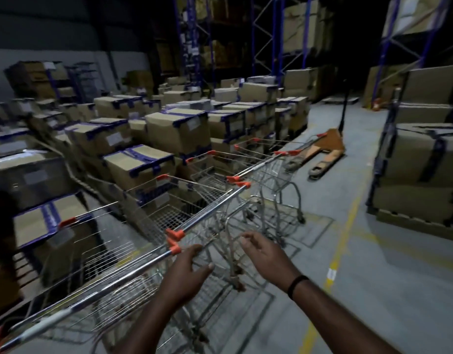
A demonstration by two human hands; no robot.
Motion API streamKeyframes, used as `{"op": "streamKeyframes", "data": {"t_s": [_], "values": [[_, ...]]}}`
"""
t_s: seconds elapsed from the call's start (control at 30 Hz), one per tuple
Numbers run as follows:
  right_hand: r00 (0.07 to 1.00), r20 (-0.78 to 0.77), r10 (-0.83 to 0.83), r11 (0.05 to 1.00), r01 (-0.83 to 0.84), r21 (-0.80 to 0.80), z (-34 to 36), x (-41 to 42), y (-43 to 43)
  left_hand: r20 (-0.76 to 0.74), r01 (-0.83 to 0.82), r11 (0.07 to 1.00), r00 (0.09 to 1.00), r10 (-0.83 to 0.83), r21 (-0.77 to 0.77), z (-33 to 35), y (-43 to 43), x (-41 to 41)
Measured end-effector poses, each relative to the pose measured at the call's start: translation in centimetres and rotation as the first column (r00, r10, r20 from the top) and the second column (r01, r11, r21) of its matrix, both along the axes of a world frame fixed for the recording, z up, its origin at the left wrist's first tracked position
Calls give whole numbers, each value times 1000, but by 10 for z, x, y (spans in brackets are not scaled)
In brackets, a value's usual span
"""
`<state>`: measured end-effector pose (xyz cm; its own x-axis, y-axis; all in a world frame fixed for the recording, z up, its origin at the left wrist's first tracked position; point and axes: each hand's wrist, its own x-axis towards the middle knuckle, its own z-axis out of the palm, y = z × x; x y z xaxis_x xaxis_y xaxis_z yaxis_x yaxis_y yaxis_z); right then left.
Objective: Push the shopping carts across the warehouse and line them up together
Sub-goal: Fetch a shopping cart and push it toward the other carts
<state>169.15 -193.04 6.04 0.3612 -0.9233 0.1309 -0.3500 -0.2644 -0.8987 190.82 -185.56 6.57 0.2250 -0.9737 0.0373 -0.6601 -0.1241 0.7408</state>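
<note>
Three wire shopping carts with orange corner caps stand side by side in a row running from the lower left to the middle. The nearest cart (97, 290) has its chrome handle bar crossing the lower left. The middle cart (194, 213) and the far cart (269, 169) stand beyond it. My left hand (187, 269) hovers open at the right end of the nearest cart's handle, fingers spread, touching or almost touching it. My right hand (263, 254) is open in the air over the cart frames, holding nothing; a black band circles its wrist.
Stacks of taped cardboard boxes (177, 129) fill the left and centre behind the carts. An orange pallet jack (327, 149) lies on the grey floor beyond the far cart. Blue racking (269, 34) rises at the back. Boxed pallets (419, 159) stand right, past a yellow floor line (345, 226).
</note>
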Motion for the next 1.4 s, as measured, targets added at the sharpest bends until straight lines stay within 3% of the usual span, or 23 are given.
{"op": "streamKeyframes", "data": {"t_s": [0.37, 0.83, 1.13, 1.4], "values": [[981, -41, -188, 980, 190, 58, 3, -109, -83, -24, 269, 963, 963, -269, 27, -6, -140, -108], [927, -187, -324, 930, 349, 118, -3, -190, -307, -120, 429, 900, 900, -419, 76, -32, -429, -206], [908, -173, -382, 903, 406, 138, -14, -265, -439, -205, 462, 879, 878, -433, 121, -34, -574, -286], [936, -201, -287, 944, 312, 106, -23, -359, -608, -162, 380, 921, 917, -364, 83, -30, -722, -367]]}}
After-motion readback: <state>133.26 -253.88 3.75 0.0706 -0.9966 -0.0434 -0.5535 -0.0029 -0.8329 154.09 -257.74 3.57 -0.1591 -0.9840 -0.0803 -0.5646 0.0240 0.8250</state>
